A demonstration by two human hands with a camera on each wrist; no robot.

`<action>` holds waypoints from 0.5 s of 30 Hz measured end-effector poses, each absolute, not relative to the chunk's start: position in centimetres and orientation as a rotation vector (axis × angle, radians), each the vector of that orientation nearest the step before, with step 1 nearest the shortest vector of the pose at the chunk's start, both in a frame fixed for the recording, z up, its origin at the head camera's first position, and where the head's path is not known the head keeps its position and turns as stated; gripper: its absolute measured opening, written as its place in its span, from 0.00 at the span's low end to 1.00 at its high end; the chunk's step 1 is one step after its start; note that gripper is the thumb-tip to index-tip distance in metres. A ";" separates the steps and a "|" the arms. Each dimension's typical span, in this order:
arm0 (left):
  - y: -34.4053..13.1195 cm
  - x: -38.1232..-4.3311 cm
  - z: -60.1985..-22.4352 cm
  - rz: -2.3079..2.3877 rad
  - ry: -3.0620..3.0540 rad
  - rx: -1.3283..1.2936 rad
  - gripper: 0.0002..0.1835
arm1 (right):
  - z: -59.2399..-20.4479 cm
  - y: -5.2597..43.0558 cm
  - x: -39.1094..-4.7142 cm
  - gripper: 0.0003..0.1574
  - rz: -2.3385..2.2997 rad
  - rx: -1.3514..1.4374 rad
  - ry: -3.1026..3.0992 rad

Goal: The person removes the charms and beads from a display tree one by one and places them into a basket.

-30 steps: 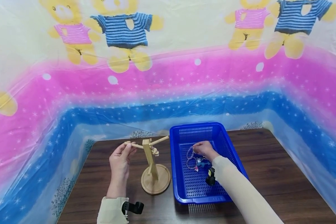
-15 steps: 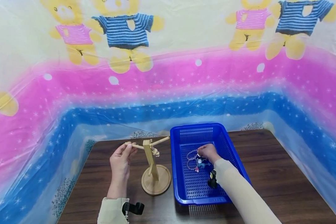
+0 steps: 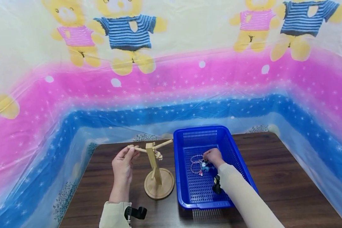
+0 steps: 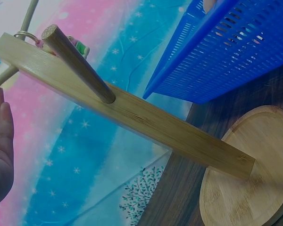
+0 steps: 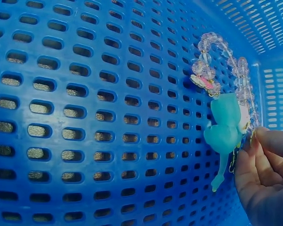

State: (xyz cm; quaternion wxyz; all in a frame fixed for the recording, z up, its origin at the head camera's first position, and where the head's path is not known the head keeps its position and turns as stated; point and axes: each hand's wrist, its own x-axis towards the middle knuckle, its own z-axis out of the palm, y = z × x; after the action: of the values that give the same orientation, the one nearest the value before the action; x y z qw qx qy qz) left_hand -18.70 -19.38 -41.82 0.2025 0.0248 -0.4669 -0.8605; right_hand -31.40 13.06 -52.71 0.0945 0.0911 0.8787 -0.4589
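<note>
My left hand [image 3: 122, 167] pinches the end of a side peg [image 3: 139, 148] on a wooden stand [image 3: 154, 163], thumb against fingers. Near the stand's top a small keychain [image 3: 158, 155] hangs by a metal ring [image 4: 26, 35]. Inside the blue basket [image 3: 185, 199], my right hand [image 3: 213, 157] pinches a small gold-coloured metal piece [image 5: 253, 136] at a teal figure keychain [image 5: 225, 122]. Against the figure lies a loop of clear pinkish beads [image 5: 243, 80] with a pink charm [image 5: 203, 82]. How the beads and the figure are joined is hidden.
The stand's round base [image 3: 159, 186] rests on a dark wood table [image 3: 276, 171], just left of the basket. Another peg [image 3: 163, 144] points toward the basket's rim, and a lower peg [image 4: 80, 66] juts from the post. A patterned curtain [image 3: 171, 88] surrounds the table's back and sides.
Inside the basket my right hand has shifted slightly right and down. The bead loop, earlier raised at my fingertips, now lies lower beside them. My left hand keeps its place on the peg.
</note>
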 end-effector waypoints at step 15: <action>-19.5 -18.7 -41.8 -2.416 -1.293 0.052 0.12 | -52.8 12.6 -31.4 0.09 -1.160 0.231 2.736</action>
State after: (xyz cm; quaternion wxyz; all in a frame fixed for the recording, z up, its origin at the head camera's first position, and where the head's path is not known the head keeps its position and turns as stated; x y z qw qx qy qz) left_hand -18.69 -19.49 -41.76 0.1990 0.0187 -0.4623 -0.8639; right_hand -31.40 12.59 -52.76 0.0805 0.0774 0.9149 -0.3880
